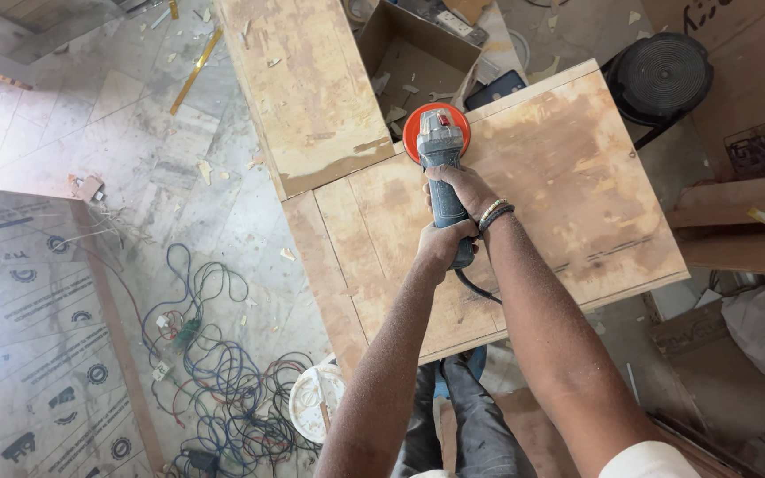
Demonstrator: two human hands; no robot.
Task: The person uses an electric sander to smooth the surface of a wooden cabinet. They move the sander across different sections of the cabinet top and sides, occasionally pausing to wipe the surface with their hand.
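Had both hands wrapped tight on the grinder (pixel 443 168), right hand (pixel 462 188) up front and left hand (pixel 440 243) behind for control, orange disc flat against the plywood board (pixel 568 186).

The sander (pixel 441 146) has a grey-blue body, a small red switch on top and a bright orange disc under it. The plywood panel (pixel 568 186) is pale brown with lighter, whitish worn patches and thin dark lines near its right edge. The right hand (pixel 464 184) wears a wristband (pixel 495 213) — black with green and pale beads. Both it and the left hand (pixel 440 243) are dusted with fine pale powder. Beyond the panel's far edge stands a brown cardboard box (pixel 418 62). On the grey patterned floor (pixel 126 133) lie cables (pixel 223 372) — blue, black and green — and a white lid (pixel 314 403).
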